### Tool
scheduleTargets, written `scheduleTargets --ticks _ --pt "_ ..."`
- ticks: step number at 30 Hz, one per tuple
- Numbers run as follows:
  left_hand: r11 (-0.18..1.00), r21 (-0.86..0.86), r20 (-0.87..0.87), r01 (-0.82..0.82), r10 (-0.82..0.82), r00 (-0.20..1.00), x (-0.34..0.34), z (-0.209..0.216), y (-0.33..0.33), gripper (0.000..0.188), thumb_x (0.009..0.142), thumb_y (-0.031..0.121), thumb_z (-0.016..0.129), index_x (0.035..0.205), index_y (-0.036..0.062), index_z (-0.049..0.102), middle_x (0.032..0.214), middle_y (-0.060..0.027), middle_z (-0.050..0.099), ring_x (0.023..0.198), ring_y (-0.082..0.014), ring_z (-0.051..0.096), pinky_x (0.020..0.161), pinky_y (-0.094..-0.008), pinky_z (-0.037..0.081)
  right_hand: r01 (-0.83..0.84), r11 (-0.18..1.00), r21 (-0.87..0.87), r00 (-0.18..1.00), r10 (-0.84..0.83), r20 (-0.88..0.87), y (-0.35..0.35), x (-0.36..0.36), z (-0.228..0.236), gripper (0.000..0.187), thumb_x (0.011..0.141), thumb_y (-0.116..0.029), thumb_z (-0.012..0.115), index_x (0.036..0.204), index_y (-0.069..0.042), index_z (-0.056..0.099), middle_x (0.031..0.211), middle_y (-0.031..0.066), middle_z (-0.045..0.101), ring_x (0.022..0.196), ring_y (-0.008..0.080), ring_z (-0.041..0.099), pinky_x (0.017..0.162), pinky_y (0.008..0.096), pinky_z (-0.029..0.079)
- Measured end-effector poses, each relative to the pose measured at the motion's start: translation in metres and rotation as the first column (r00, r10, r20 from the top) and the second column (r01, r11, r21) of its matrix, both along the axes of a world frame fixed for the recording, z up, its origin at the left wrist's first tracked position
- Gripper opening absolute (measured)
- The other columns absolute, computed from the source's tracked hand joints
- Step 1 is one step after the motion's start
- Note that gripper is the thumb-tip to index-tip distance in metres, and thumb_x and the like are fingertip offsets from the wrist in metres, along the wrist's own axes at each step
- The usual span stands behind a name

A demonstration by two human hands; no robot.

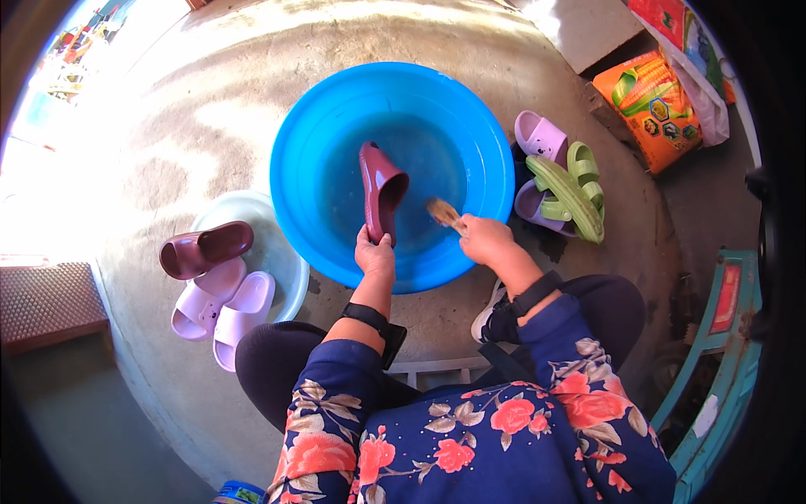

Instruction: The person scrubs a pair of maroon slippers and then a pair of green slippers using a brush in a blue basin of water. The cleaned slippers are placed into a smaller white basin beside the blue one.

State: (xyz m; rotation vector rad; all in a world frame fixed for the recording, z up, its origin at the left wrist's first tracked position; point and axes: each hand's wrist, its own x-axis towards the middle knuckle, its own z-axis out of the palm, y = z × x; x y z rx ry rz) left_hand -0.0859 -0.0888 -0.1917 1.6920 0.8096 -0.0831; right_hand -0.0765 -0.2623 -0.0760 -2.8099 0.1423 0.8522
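Over the blue basin (294, 210) my left hand (375, 250) grips a dark red slide sandal (381, 186) by its heel end, toe pointing away from me. My right hand (487, 240) is closed around the handle of a scrubbing brush (445, 213). The brush's bristle end hangs over the basin, to the right of the sandal and apart from it. Bluish water (437, 168) covers the basin's bottom.
Left of the basin, a matching dark red sandal (206, 249) and two lilac sandals (244, 315) rest on a pale round tub (290, 252). Lilac and green sandals (571, 195) are piled at right. Beyond are an orange bag (651, 109) and a teal metal frame (714, 370).
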Motion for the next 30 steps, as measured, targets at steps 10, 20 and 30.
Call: scheduleTargets --ticks 10,20,30 --pt "0.911 -0.338 -0.286 -0.236 0.14 0.948 0.008 0.01 0.008 0.033 0.078 0.008 0.058 0.11 0.0088 0.048 0.093 -0.0059 0.055 0.076 -0.0172 0.055 0.052 -0.0291 0.048 0.111 0.953 0.283 0.991 -0.126 0.036 0.002 -0.008 0.002 0.031 0.071 -0.02 0.053 0.099 -0.007 0.053 0.086 0.0158 0.059 0.079 0.0317 0.057 0.067 0.0385 0.045" --pt "0.818 -0.516 -0.295 -0.253 0.107 0.949 0.01 -0.001 0.012 0.029 0.083 0.012 0.05 0.109 0.0021 0.041 0.096 -0.0126 0.053 0.08 -0.0252 0.055 0.058 -0.0339 0.051 0.083 0.958 0.273 0.99 -0.111 0.089 0.059 -0.039 0.009 0.029 0.077 -0.02 0.049 0.102 -0.01 0.041 0.08 0.0207 0.059 0.075 0.0377 0.056 0.065 0.0466 0.044" --pt "0.74 -0.566 -0.334 -0.362 0.195 0.922 0.013 -0.003 0.014 0.017 0.083 0.014 0.052 0.098 0.0051 0.049 0.083 -0.0066 0.056 0.062 -0.0171 0.054 0.052 -0.028 0.051 0.046 0.944 0.328 0.999 -0.049 -0.001 0.071 -0.05 0.032 0.031 0.076 -0.019 0.048 0.105 -0.011 0.041 0.081 0.0222 0.058 0.078 0.0394 0.055 0.07 0.0486 0.043"
